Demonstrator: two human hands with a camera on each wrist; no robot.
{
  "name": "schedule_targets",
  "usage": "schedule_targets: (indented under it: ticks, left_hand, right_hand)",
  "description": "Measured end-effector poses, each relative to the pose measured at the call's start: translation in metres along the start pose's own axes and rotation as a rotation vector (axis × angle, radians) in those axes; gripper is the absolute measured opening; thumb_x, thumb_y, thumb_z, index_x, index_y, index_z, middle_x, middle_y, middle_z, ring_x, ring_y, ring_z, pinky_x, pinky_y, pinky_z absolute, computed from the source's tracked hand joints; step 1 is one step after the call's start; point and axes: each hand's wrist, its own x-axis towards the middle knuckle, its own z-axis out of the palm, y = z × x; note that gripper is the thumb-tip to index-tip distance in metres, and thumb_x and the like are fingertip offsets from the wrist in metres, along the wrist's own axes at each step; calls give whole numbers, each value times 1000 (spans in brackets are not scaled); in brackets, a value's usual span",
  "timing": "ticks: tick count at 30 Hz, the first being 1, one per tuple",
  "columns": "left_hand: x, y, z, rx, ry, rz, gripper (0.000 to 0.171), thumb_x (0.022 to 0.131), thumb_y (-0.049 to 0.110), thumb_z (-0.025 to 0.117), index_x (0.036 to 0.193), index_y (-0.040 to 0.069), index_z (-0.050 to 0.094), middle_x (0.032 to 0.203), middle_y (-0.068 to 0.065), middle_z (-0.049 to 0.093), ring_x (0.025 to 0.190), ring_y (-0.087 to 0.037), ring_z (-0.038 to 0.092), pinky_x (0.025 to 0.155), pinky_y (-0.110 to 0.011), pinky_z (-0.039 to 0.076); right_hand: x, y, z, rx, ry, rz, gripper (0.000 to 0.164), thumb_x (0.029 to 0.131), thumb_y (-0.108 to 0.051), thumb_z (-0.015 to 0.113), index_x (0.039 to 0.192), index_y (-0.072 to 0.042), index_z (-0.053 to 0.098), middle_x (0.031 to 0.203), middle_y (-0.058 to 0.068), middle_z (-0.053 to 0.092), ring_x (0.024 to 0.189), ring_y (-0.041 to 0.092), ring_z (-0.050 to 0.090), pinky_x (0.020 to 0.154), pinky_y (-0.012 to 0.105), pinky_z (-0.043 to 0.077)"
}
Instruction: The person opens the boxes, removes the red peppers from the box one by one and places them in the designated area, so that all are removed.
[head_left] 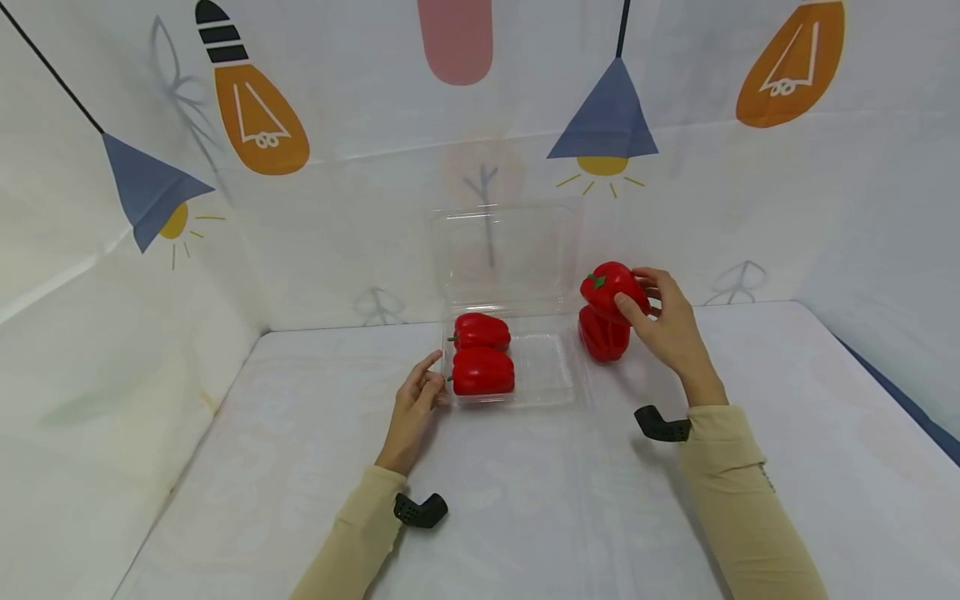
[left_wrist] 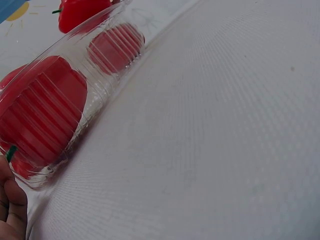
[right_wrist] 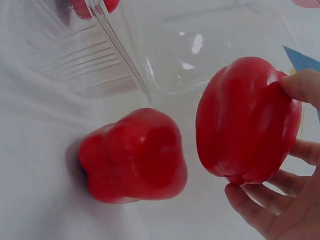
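Note:
My right hand (head_left: pixel 672 333) grips a red bell pepper (head_left: pixel 613 290) between thumb and fingers, raised over another red bell pepper (head_left: pixel 602 335) that stands on the table to the right of the container. In the right wrist view, the held pepper (right_wrist: pixel 247 120) is apart from the lower one (right_wrist: pixel 137 157). A clear plastic clamshell container (head_left: pixel 543 367) has its lid (head_left: pixel 510 258) up at the back. Two red peppers lie in its left half, the rear one (head_left: pixel 482 332) and the front one (head_left: pixel 483 372). Against the container's left side, my left hand (head_left: pixel 411 412) rests with relaxed fingers.
A white cloth covers the table (head_left: pixel 510 508). Behind it hangs a white curtain (head_left: pixel 360 225) printed with lamps and bulbs, close behind the raised lid. Black wrist mounts (head_left: pixel 422 510) sit on both sleeves.

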Motion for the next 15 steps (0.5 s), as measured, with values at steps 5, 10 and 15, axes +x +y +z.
schedule_targets:
  ticks: [5,10,15]
  left_hand:
    - [0,0,0,0,-4,3,40,100,14,46,140,14,43,89,-3,50,76,-9,53,77,-18,49]
    - [0,0,0,7,0,3,40,100,14,46,140,14,43,88,-3,50,76,-9,53,76,-18,49]
    - [-1,0,0,12,2,6,40,100,15,46,140,13,44,89,-4,50,76,-9,53,75,-17,48]
  right_hand:
    - [-1,-2,-4,11,5,37,60,93,-39,55,140,-8,35,138,16,42,124,34,42,99,56,42]
    - [-3,-3,-10,-3,5,92,64,93,-42,53,143,-9,30,138,20,42,124,37,41,96,59,43]
    - [-3,-2,-13,-26,1,127,68,93,-46,51,145,-9,26,138,23,41,122,41,42,92,61,45]
